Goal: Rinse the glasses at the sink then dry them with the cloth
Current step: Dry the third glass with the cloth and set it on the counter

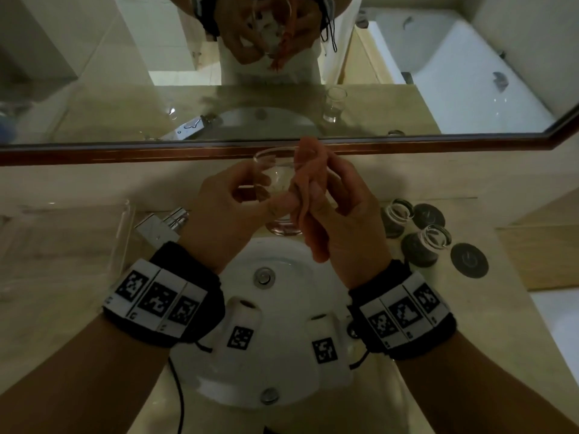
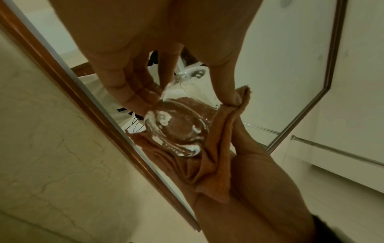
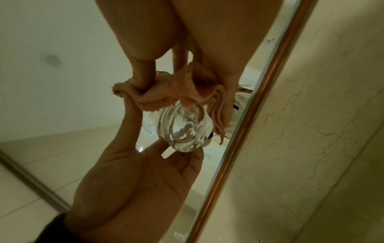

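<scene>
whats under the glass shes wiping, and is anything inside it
Below the held glass lies the white sink with its drain. The orange cloth drapes over the rim; how far it reaches inside is hidden by the fingers.

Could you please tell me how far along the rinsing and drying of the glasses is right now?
In hand: the left hand grips a clear glass above the sink while the right hand holds the orange cloth against its rim, so this one is being dried. Left: two glasses lie on the counter at right among dark coasters; whether they are rinsed or dried cannot be told.
</scene>
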The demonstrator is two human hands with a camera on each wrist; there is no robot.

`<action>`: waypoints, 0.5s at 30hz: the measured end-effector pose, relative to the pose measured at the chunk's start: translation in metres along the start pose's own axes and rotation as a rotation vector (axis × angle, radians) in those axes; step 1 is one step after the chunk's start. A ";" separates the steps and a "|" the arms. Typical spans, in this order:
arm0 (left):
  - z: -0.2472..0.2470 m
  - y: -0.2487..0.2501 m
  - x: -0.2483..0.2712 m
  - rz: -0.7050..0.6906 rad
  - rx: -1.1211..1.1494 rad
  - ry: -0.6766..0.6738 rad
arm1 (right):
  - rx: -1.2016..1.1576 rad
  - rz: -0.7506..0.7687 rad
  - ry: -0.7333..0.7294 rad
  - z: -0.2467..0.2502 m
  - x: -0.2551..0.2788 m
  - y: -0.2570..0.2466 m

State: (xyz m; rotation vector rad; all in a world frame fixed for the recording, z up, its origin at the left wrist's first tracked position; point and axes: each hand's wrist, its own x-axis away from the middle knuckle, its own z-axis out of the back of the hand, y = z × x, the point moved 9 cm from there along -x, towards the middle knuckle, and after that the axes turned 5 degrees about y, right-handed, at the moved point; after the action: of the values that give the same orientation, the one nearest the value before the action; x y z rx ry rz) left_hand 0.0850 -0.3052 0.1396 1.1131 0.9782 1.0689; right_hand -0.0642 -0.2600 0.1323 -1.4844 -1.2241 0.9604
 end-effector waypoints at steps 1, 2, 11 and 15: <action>0.002 -0.001 -0.001 -0.003 0.028 0.023 | 0.015 0.000 -0.013 -0.001 0.000 0.000; 0.003 -0.002 -0.001 0.008 0.064 0.041 | 0.037 -0.006 -0.034 -0.003 0.001 -0.001; -0.007 -0.013 -0.001 0.179 0.311 -0.099 | 0.046 -0.092 -0.120 -0.003 0.000 0.005; -0.014 -0.004 -0.001 0.122 0.130 -0.107 | 0.090 0.007 -0.032 0.005 0.001 -0.008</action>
State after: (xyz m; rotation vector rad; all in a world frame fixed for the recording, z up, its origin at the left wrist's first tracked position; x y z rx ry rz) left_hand 0.0717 -0.3037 0.1334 1.3367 0.9142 1.0432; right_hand -0.0706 -0.2578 0.1384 -1.4084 -1.1840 1.0340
